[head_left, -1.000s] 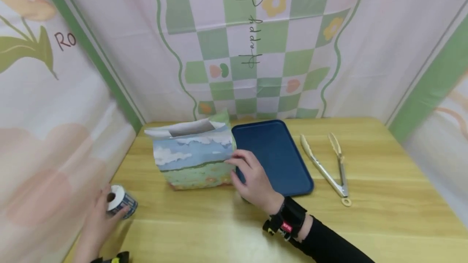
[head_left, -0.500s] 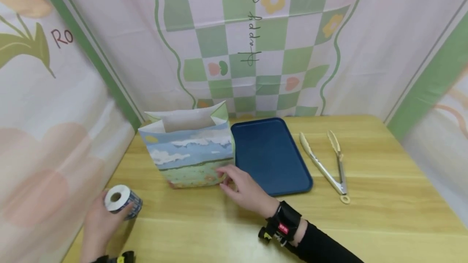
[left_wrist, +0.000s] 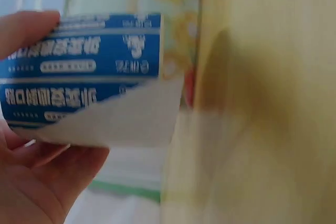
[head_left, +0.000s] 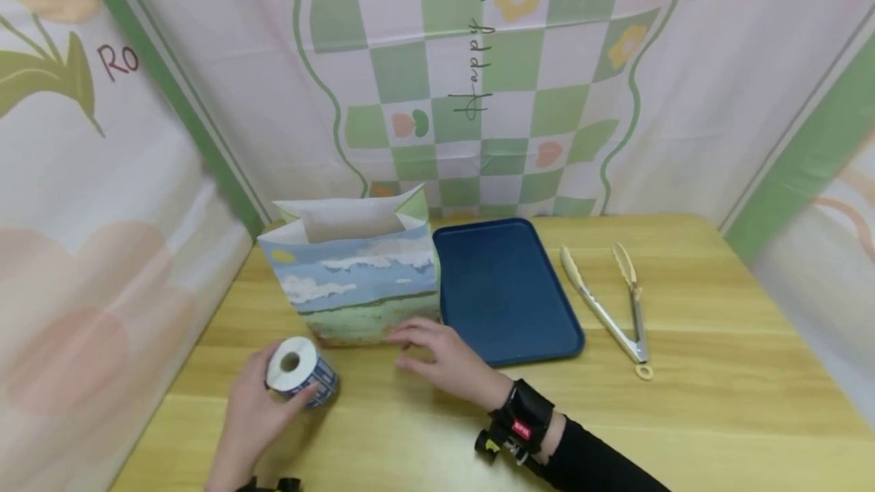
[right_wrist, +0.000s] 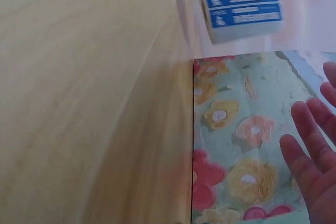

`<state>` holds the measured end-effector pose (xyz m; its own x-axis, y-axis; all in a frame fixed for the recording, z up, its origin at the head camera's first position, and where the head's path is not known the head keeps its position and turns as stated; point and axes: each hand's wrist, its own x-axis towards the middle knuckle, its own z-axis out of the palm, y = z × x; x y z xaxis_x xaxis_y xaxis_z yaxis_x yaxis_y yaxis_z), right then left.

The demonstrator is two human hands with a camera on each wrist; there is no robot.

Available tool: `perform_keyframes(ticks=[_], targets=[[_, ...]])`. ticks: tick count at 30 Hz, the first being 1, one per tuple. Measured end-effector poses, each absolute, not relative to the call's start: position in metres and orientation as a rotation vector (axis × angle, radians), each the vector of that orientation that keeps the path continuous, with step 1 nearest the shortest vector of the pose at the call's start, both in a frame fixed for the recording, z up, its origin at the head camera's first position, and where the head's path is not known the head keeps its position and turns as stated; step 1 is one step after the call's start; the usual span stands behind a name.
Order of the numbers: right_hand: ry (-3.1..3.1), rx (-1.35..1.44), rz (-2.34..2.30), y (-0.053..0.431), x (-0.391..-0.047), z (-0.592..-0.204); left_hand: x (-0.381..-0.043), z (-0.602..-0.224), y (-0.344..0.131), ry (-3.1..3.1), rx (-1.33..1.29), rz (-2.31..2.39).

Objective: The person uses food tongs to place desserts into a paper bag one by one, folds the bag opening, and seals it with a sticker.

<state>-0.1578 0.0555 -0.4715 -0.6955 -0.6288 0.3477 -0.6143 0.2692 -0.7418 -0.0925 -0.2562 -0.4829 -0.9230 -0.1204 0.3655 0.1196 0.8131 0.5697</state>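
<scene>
My left hand grips a roll of blue-and-white printed labels with a round core hole, thumb on one side and fingers on the other. The left wrist view shows the label roll above the wooden table, in front of the bag. An upright paper bag, printed with sky, clouds and flowers, stands with its mouth spread. My right hand is by the bag's lower right front. In the right wrist view, its loosely bent fingers hold nothing; whether they touch the paper I cannot tell.
Right of the bag lies a dark blue tray. Metal tongs with cream tips lie spread farther right on the wooden table. A patterned cloth hangs behind the table and along its sides.
My left hand has brought the label roll rightward, close to the bag. The bag's mouth has opened wider. My right hand has slid down from the bag's side toward its lower front.
</scene>
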Motion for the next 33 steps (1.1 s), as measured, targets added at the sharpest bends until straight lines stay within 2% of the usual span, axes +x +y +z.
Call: perform_keyframes(ticks=[10,14,17,25,33], targets=[[2.569,-1.333,-1.495,0.054,-0.146,-0.463,-0.099,-0.470,-0.215,-2.542,-0.511,-1.280],[2.570,-1.570,-1.544,0.051,-0.144,-0.461,-0.100,-0.464,-0.198,-2.516,-0.532,-1.361],[2.612,-1.648,-1.596,0.048,-0.143,-0.460,-0.100,-0.461,-0.186,-2.478,-0.548,-1.424],[2.629,-1.549,-1.941,0.042,-0.135,-0.459,-0.099,-0.454,-0.166,-2.457,-0.459,-1.493],[2.500,-1.370,-2.071,0.040,-0.122,-0.443,-0.095,-0.448,-0.160,-2.464,-0.388,-1.458]])
